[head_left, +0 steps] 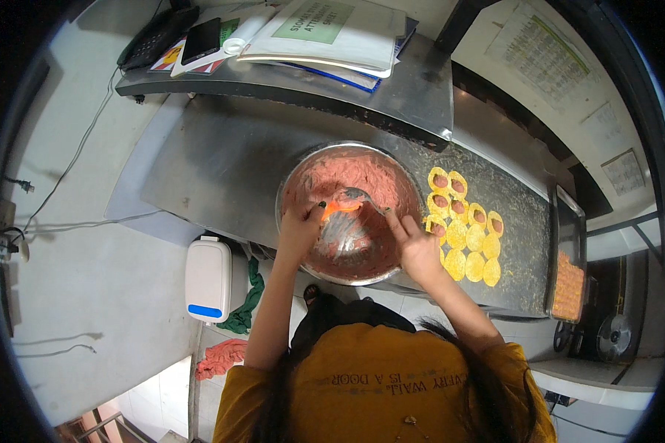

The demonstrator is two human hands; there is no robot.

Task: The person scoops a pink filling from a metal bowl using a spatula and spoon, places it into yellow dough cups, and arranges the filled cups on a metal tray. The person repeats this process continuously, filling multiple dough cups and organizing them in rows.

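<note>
"Your left fingers?"
"Clamped on an orange tool; my right fingers pinch a spoon, above the bowl of meat at the worktop's near edge."
"Yellow rounds?"
"Toward the worktop's right end."

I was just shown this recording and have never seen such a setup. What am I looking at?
There is no machine here: the two bare hands belong to the person wearing the camera. This single picture comes from a wide fisheye camera on their head, looking down, so straight edges bend near the rim. The left hand holds an orange piece; the right hand holds what looks like a spoon. Both are over a big metal bowl containing a pink mixture. On the table, to the bowl's right, lie yellow rounds, some topped with pink dabs, then a tray with orange contents.
</note>
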